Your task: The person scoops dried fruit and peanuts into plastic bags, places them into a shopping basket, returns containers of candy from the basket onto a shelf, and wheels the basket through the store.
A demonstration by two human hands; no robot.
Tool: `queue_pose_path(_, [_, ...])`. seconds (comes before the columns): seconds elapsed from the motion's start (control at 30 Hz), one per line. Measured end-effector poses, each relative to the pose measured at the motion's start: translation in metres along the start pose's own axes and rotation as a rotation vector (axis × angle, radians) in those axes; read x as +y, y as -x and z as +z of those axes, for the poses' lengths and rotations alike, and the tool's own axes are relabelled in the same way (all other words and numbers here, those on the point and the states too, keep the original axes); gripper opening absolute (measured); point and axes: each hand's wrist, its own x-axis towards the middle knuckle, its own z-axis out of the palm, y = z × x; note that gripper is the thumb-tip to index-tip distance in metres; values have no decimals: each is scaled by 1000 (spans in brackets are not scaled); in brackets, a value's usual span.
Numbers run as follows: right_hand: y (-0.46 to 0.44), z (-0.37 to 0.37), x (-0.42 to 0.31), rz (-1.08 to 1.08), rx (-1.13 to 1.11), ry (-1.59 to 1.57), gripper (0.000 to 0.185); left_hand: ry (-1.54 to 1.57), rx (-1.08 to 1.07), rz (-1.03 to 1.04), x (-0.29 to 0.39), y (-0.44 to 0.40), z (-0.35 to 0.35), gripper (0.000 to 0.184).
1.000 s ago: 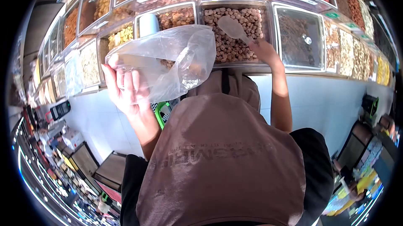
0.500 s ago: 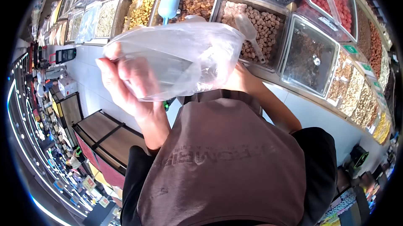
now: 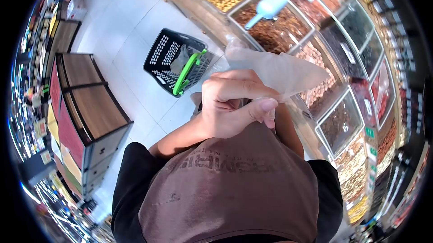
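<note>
In front of my chest, my left hand (image 3: 232,103) is closed, with thumb and fingers pinching the edge of a clear plastic bag (image 3: 288,72). The bag stretches away to the right, over the edge of the bins. My right hand is hidden behind the left hand and the bag; only the right forearm (image 3: 288,128) shows. A light blue scoop (image 3: 267,9) lies on a bin of brown dried fruit (image 3: 275,28). Beyond the bag is the bin of pinkish-brown round pieces (image 3: 311,58).
A black basket (image 3: 164,58) with a green handle (image 3: 187,74) stands on the tiled floor, something clear inside it. A wooden-topped cabinet (image 3: 92,107) is at the left. Lidded food bins (image 3: 340,123) run along the right.
The view has turned, bringing the floor basket into sight. My right hand has left the small scoop in its bin and moved behind the bag. My left hand has closed and moved right with the bag.
</note>
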Motion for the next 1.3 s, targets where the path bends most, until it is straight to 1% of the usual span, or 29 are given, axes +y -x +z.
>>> queue_pose_path(0.07, [-2,33,-1,49,-26,-43,36,32,68,2,10,12,-35,8])
queue_pose_path(0.13, [-5,67,-2,100,-61,-89,32,-9,141,-70,22,25,-75,9])
queue_pose_path(0.2, [-6,101,-2,149,-89,-131,29,-109,108,40,18,43,-119,19])
queue_pose_path(0.27, [-14,140,-23,215,-150,-151,28,-243,327,107,22,55,-146,47])
queue_pose_path(0.3, [-16,160,-32,312,-113,-371,28,-492,267,115,15,66,-173,80])
queue_pose_path(0.33, [-19,179,-44,414,-76,-583,28,-591,292,112,9,75,-193,97])
queue_pose_path(0.37, [-23,195,-73,399,-185,-559,29,-659,380,47,1,91,-210,103])
queue_pose_path(0.4, [-23,207,-75,405,-222,-547,29,-724,468,-23,-8,108,-224,109])
queue_pose_path(0.43, [-23,217,-77,427,-302,-551,29,-737,555,-154,-11,124,-235,116])
queue_pose_path(0.47, [-24,227,-78,449,-381,-554,29,-737,594,-156,-12,139,-244,116])
queue_pose_path(0.53, [-25,245,-73,492,-421,-591,26,-590,639,-245,-7,159,-251,116])
queue_pose_path(0.57, [-27,251,-74,621,-474,-636,24,-795,506,-368,0,174,-260,108])
queue_pose_path(0.6, [-29,257,-75,753,-526,-677,23,-786,548,-374,-1,179,-264,108])
queue_pose_path(0.67, [-31,267,-69,761,-615,-612,21,-882,463,-461,-1,188,-264,94])
queue_pose_path(0.7, [-30,270,-57,677,-766,-550,19,-926,528,-453,-6,195,-258,80])
queue_pose_path(0.73, [-32,279,-70,587,-909,-499,18,-933,565,-469,-16,206,-255,80])
queue_pose_path(0.77, [-43,278,-87,512,-1154,-500,18,-946,618,-491,-28,219,-254,75])
queue_pose_path(0.8, [-52,286,-99,524,-1182,-507,18,-958,668,-515,-34,226,-251,70])
queue_pose_path(0.83, [-59,295,-106,252,-1317,-426,19,-1135,647,-353,-15,212,-238,50])
queue_pose_path(0.87, [-57,299,-106,316,-1392,-430,20,-1186,675,-339,-6,207,-231,49])
queue_pose_path(0.93, [-54,307,-107,444,-1537,-422,25,-1171,776,-404,-4,213,-221,47])
queue_pose_path(1.0, [-56,320,-114,-231,-1610,-434,33,-1056,940,-514,-15,228,-220,44])
queue_pose_path(1.03, [-63,318,-123,-92,-1850,-192,42,-994,1016,-559,-20,235,-220,43])
queue_pose_path(1.07, [-58,318,-120,-76,-1855,-194,42,-944,1082,-594,-23,241,-220,42])
queue_pose_path(1.13, [-48,326,-116,-319,-1707,-317,39,-879,1169,-637,-24,250,-224,40])
queue_pose_path(1.17, [-51,333,-119,-477,-1723,-248,44,-855,1200,-654,-21,255,-227,39])
queue_pose_path(1.2, [-50,339,-121,-482,-1724,-253,44,-831,1227,-673,-17,260,-232,38])
queue_pose_path(1.27, [-44,351,-118,-645,-1604,-47,44,-783,1255,-703,-14,273,-243,36])
queue_pose_path(1.3, [-40,363,-115,-616,-1622,-42,45,-759,1259,-721,-12,280,-251,35])
